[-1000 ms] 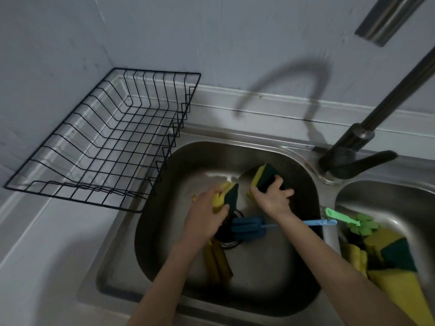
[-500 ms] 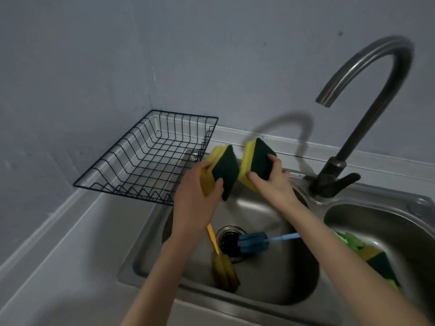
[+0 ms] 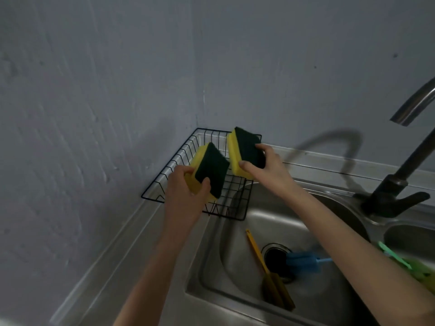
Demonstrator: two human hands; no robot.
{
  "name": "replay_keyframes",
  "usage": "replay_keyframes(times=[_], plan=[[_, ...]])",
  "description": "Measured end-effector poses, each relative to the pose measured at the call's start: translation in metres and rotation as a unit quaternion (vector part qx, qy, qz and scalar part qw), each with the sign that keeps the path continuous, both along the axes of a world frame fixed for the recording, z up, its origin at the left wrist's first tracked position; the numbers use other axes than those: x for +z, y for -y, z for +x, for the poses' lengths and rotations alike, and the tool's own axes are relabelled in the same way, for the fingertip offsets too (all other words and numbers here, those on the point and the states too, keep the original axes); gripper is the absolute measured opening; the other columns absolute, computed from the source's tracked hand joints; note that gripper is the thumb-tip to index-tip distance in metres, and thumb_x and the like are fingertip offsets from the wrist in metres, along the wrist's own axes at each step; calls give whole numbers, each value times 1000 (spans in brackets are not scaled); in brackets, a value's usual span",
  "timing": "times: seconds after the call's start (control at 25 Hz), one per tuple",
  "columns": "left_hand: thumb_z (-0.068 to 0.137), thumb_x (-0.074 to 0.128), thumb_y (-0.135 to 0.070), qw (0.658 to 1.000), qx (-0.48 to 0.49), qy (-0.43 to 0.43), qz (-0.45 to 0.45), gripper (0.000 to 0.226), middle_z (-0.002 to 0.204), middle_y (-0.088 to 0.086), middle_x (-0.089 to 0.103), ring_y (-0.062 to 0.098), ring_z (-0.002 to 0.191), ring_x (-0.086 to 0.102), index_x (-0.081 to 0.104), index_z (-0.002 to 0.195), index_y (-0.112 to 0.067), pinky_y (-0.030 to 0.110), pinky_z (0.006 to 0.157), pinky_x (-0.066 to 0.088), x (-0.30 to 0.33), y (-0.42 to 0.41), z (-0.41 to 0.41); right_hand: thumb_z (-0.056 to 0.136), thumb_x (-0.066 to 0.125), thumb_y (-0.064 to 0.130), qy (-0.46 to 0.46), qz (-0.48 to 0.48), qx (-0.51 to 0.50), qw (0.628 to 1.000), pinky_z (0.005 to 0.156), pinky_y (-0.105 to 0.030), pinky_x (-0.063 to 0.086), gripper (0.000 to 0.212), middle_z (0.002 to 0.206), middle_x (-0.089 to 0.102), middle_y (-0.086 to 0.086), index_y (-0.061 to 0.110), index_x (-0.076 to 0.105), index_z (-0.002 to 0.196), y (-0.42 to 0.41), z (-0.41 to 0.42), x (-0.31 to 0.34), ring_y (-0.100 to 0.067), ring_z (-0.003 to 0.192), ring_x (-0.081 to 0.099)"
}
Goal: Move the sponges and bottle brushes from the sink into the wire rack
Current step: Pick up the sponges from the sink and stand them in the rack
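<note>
My left hand (image 3: 186, 198) grips a yellow sponge with a dark green scouring face (image 3: 209, 168), held tilted above the black wire rack (image 3: 169, 165). My right hand (image 3: 266, 170) grips a second yellow and green sponge (image 3: 244, 151) over the rack's right side. Both sponges hang in the air, above the rack floor. Down in the left sink basin (image 3: 237, 245) a yellow bottle brush (image 3: 266, 269) lies beside the drain, and a blue bottle brush (image 3: 303, 262) lies across the drain, partly hidden by my right forearm.
The rack sits in the corner on the steel counter, against two grey walls. A dark curved faucet (image 3: 400, 184) stands at the right between the basins. In the right basin a green brush handle (image 3: 395, 255) and a yellow-green sponge (image 3: 423, 271) show at the frame edge.
Both hands lifted the sponges out of the sink basin and carried them up and left over the wire rack. The view has swung left.
</note>
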State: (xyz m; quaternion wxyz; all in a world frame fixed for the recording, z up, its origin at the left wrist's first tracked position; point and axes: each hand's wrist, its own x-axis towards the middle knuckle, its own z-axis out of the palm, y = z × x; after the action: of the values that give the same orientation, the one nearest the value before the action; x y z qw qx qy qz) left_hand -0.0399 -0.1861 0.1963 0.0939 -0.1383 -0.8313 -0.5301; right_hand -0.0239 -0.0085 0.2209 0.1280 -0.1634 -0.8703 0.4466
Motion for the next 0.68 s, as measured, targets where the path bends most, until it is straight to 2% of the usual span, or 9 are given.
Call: replay_keyframes(times=[0.08, 0.24, 0.44, 0.48, 0.56, 0.6, 0.68], plan=[[84, 57, -20, 1000, 6, 5, 4, 23, 111, 15, 50, 23, 96, 50, 41, 100, -16, 24, 65, 40, -2, 5, -15, 77, 64, 39, 9, 33, -2, 999, 102, -44, 44, 72, 136, 42, -13, 20, 30, 138, 2, -15, -2, -32, 122, 43], [86, 56, -20, 999, 20, 40, 2, 32, 116, 16, 49, 21, 97, 48, 42, 111, -7, 17, 57, 36, -15, 8, -47, 76, 65, 33, 52, 66, 6, 996, 104, -44, 40, 73, 135, 43, -14, 20, 29, 139, -1, -48, -10, -33, 123, 41], [88, 50, -17, 983, 25, 180, 15, 31, 123, 17, 47, 21, 93, 51, 37, 114, -7, 21, 52, 38, -35, -9, -85, 76, 65, 25, 128, 120, 23, 984, 105, -38, 33, 78, 137, 36, -18, 17, 24, 141, -13, -100, -29, -35, 126, 34], [88, 49, -16, 976, 21, 216, 36, 26, 125, 18, 46, 23, 94, 52, 36, 110, -9, 25, 55, 44, -38, -15, -94, 76, 66, 25, 138, 132, 29, 981, 105, -38, 32, 79, 138, 34, -17, 17, 23, 141, -16, -112, -33, -35, 126, 33], [87, 49, -11, 961, 24, 265, 79, 23, 129, 20, 42, 26, 99, 54, 31, 101, -15, 42, 74, 55, -46, -27, -114, 76, 66, 25, 159, 147, 43, 975, 107, -40, 30, 81, 140, 33, -17, 17, 21, 142, -24, -141, -42, -35, 127, 32], [87, 49, -9, 957, 32, 276, 88, 24, 129, 20, 40, 26, 100, 53, 29, 99, -16, 44, 82, 54, -49, -31, -122, 76, 66, 25, 171, 157, 56, 971, 107, -41, 30, 82, 141, 32, -17, 17, 20, 143, -28, -154, -47, -35, 128, 31], [87, 48, -9, 953, 40, 285, 94, 25, 129, 19, 39, 26, 99, 51, 27, 98, -16, 44, 88, 52, -55, -38, -133, 76, 67, 28, 193, 183, 100, 959, 107, -42, 29, 84, 143, 31, -16, 16, 19, 143, -33, -177, -57, -36, 129, 29]])
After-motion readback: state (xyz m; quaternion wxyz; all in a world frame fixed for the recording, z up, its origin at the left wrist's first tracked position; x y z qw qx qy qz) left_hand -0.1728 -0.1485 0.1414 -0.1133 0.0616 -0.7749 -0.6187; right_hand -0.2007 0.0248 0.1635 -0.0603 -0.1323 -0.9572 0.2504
